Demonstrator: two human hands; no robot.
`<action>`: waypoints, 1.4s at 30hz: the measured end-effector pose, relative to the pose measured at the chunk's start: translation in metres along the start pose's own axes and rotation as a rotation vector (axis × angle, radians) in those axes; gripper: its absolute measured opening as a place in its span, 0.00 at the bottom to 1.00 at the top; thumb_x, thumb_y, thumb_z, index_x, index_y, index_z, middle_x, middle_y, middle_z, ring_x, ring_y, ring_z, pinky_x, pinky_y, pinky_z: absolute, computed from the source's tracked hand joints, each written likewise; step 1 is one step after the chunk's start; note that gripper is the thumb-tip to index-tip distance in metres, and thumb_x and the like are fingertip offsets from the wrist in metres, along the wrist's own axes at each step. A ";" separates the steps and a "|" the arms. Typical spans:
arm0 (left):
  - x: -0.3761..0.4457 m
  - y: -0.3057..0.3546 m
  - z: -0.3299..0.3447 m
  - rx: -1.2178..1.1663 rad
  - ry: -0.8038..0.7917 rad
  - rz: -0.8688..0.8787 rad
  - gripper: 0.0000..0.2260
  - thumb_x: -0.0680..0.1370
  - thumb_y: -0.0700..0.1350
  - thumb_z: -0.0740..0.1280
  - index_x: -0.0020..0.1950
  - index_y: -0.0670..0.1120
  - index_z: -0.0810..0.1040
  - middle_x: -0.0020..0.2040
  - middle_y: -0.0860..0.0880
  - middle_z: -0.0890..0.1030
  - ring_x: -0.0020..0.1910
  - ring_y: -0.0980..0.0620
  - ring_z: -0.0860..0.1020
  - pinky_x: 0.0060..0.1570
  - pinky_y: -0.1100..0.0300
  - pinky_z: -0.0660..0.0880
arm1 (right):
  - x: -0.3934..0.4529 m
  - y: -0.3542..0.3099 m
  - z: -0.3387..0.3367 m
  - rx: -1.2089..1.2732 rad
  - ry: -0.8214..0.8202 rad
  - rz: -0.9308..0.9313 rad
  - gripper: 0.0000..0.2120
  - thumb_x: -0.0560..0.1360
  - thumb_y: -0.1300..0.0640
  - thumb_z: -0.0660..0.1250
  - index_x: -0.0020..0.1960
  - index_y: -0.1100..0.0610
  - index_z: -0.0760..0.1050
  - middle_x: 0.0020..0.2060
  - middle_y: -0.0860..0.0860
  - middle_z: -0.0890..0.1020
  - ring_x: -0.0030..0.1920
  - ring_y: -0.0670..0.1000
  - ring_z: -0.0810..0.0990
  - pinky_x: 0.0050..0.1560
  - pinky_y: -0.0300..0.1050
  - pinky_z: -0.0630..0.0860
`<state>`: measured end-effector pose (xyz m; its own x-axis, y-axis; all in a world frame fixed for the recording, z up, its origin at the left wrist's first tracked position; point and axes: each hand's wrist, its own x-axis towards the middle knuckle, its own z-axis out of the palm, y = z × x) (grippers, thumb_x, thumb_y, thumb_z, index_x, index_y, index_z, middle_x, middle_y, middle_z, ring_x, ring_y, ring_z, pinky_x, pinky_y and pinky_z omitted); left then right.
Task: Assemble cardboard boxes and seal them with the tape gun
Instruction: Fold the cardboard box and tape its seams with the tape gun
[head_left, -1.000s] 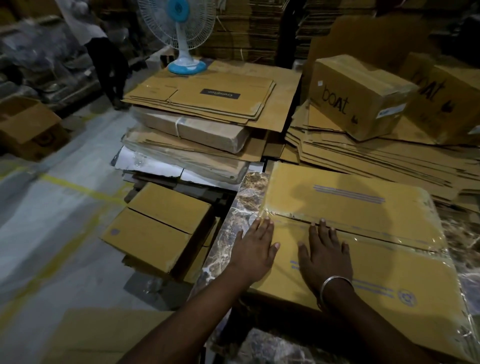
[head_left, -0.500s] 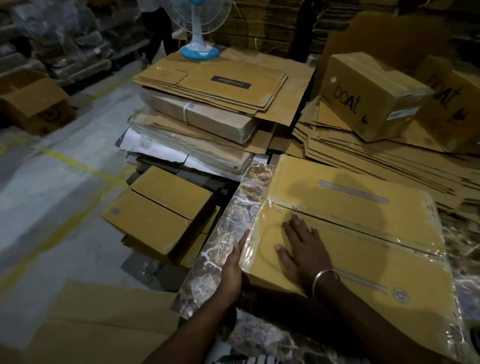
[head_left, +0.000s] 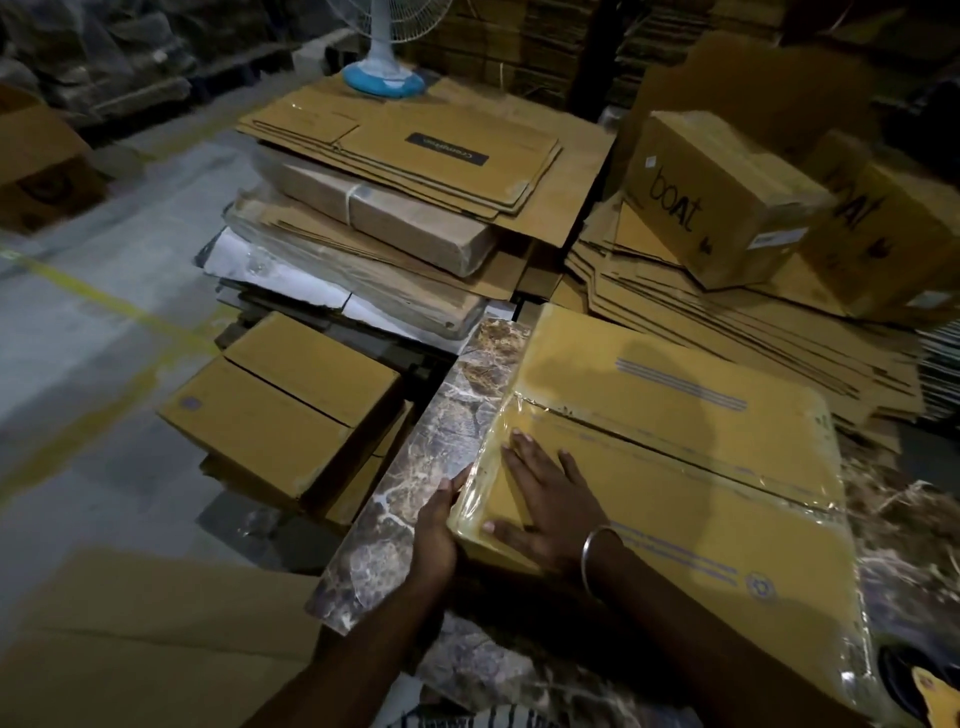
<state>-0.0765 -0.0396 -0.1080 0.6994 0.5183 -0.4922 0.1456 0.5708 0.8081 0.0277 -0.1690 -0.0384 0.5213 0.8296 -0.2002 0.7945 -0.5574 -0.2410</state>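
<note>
**Hands on a taped box at the marble table**

Cardboard fills this dim room. A closed box lies on the marble table, at its near left corner, with clear tape shining along the middle seam and down over the left edge.

The right hand lies flat on top of the box near that left edge, fingers straight and spread, pressing the cardboard and gripping nothing. A metal bangle sits on the wrist. The left hand is against the left side of the box, fingers reaching along the taped edge; much of it is tucked beside the box, so I cannot tell how far the fingers curl.

Left of the table, lower down, sits a smaller closed box. Beyond it is a heap of flattened cartons with a fan standing on its blue base at the far end. On the far right, two boxes with "boAt" on their sides rest on a spread of flat cardboard sheets. A yellow line crosses the floor on the left.
</note>
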 end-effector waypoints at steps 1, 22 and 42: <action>0.003 0.004 -0.005 0.064 -0.012 0.030 0.14 0.84 0.48 0.61 0.56 0.47 0.86 0.53 0.40 0.85 0.52 0.39 0.82 0.54 0.49 0.78 | 0.000 -0.001 0.000 0.013 0.017 0.028 0.53 0.66 0.20 0.34 0.82 0.52 0.45 0.80 0.48 0.38 0.81 0.48 0.40 0.78 0.57 0.39; 0.091 0.082 0.054 1.045 -0.273 0.554 0.17 0.84 0.51 0.57 0.69 0.47 0.76 0.60 0.46 0.75 0.59 0.48 0.75 0.55 0.57 0.70 | 0.001 0.005 0.007 0.175 0.231 0.133 0.44 0.75 0.26 0.50 0.80 0.56 0.60 0.80 0.55 0.56 0.80 0.54 0.54 0.78 0.58 0.53; 0.187 0.131 0.149 1.044 -0.307 0.331 0.22 0.84 0.54 0.59 0.69 0.39 0.74 0.68 0.38 0.70 0.67 0.40 0.70 0.60 0.53 0.68 | 0.013 0.004 0.009 0.219 0.324 0.676 0.42 0.77 0.30 0.50 0.82 0.47 0.37 0.78 0.47 0.32 0.79 0.48 0.34 0.76 0.53 0.34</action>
<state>0.1775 0.0377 -0.0459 0.9329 0.2851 -0.2202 0.3330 -0.4491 0.8291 0.0351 -0.1610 -0.0509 0.9620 0.2575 -0.0911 0.2104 -0.9113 -0.3540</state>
